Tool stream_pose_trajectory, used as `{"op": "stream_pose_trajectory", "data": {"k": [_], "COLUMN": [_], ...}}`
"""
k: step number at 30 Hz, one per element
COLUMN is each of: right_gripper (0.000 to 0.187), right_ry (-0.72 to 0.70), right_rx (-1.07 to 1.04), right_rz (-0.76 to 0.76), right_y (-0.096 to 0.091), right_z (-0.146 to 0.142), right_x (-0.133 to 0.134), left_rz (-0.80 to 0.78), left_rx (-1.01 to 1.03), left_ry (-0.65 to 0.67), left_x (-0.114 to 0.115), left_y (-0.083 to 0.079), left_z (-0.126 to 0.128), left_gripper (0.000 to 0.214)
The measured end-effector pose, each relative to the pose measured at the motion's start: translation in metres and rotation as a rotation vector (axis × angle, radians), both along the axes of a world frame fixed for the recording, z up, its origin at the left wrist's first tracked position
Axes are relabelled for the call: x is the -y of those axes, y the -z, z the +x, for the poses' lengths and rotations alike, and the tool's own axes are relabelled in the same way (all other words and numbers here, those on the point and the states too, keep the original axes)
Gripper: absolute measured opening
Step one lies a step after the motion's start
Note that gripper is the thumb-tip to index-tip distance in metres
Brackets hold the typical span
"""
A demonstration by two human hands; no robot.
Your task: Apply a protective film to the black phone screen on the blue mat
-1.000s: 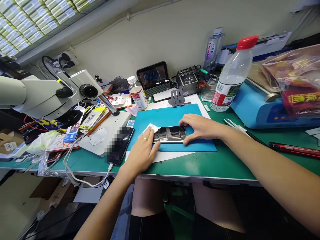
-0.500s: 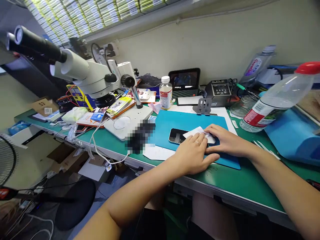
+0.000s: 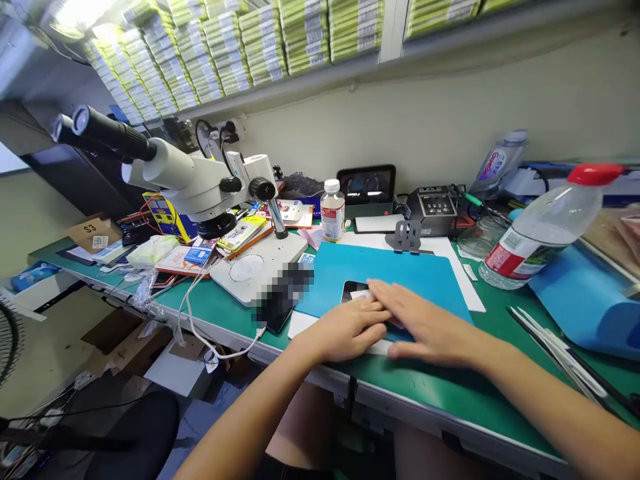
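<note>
A dark smartphone (image 3: 347,291) lies on the blue mat (image 3: 330,263), mostly covered by my hands. Part of a white wipe (image 3: 359,294) shows on top of the phone, just ahead of my fingertips. My left hand (image 3: 350,330) lies over the phone and wipe, fingers stretched and thumb apart. From the right, my right hand (image 3: 423,323) reaches across with extended fingers overlapping the left fingertips and its thumb spread toward the table edge. Whatever is beneath both palms is hidden.
Left of the mat lie a blurred dark phone (image 3: 280,303) with a white cable and a microscope (image 3: 187,183). Behind are a small bottle (image 3: 332,213), a screen (image 3: 367,185) and a grey stand (image 3: 407,237). A red-capped bottle (image 3: 543,233) and tweezers (image 3: 560,350) are at right.
My right hand has moved left and now overlaps the left fingers. Less of the wipe and phone shows. The head view has tilted upward, lowering the bench in the picture.
</note>
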State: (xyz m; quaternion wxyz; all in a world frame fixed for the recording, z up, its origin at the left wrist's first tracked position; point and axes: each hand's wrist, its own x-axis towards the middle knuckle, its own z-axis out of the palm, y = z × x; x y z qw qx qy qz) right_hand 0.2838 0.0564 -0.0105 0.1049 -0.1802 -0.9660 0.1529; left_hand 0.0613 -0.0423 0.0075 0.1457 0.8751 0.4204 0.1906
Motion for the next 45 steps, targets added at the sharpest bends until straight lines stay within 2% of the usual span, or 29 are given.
{"op": "stream_pose_trajectory", "data": {"k": [2, 4, 7, 9, 11, 16, 19, 23, 25, 28, 33, 35, 39, 41, 43, 45], "right_gripper": [0.104, 0.101, 0.097, 0.096, 0.093, 0.087, 0.093, 0.102, 0.103, 0.101, 0.092, 0.094, 0.096, 0.096, 0.099, 0.101], "right_ry": [-0.068, -0.094, -0.084, -0.048, 0.014, 0.204, 0.269, 0.256, 0.213, 0.183, 0.259, 0.295, 0.318, 0.293, 0.26, 0.235], "right_rx": [0.044, 0.065, 0.092, 0.121, 0.162, 0.26, 0.256, 0.217, 0.203, 0.215, 0.227, 0.204, 0.105, 0.078, 0.089, 0.114], "right_rz": [0.025, 0.053, 0.063, 0.035, 0.003, -0.019, 0.019, 0.058, 0.062, 0.076, 0.108, 0.111, 0.102, 0.096, 0.114, 0.164], "right_y": [0.002, -0.001, -0.009, -0.013, -0.015, -0.014, -0.012, -0.011, -0.011, -0.009, -0.004, -0.003, -0.005, -0.005, -0.004, -0.001], "right_z": [-0.004, -0.006, -0.008, -0.006, 0.0, 0.018, -0.001, -0.051, -0.065, -0.056, -0.019, -0.027, -0.079, -0.1, -0.103, -0.087], "right_x": [0.004, 0.007, 0.013, 0.022, 0.031, 0.043, 0.04, 0.043, 0.049, 0.06, 0.063, 0.058, 0.051, 0.054, 0.062, 0.073], "left_rz": [0.011, 0.044, 0.088, 0.094, 0.086, 0.063, 0.06, 0.018, 0.009, 0.029, 0.056, 0.067, 0.076, 0.033, -0.023, -0.049], "left_rx": [0.111, 0.221, 0.241, 0.169, 0.114, 0.094, 0.106, 0.146, 0.152, 0.156, 0.168, 0.183, 0.319, 0.433, 0.513, 0.535], "left_ry": [-0.038, -0.136, -0.237, -0.245, -0.259, -0.368, -0.384, -0.445, -0.467, -0.451, -0.447, -0.462, -0.454, -0.509, -0.581, -0.599], "left_x": [-0.005, -0.01, -0.016, -0.019, -0.02, -0.02, -0.017, -0.011, -0.008, -0.008, -0.014, -0.016, -0.016, -0.014, -0.012, -0.011], "left_y": [0.0, 0.005, 0.014, 0.018, 0.021, 0.024, 0.026, 0.026, 0.026, 0.026, 0.03, 0.031, 0.029, 0.027, 0.025, 0.025], "left_z": [-0.013, -0.024, -0.033, -0.033, -0.031, -0.025, -0.024, -0.026, -0.028, -0.03, -0.026, -0.025, -0.03, -0.035, -0.039, -0.04], "left_gripper": [0.037, 0.037, 0.046, 0.064, 0.074, 0.074, 0.08, 0.073, 0.067, 0.058, 0.051, 0.049, 0.044, 0.043, 0.043, 0.044]}}
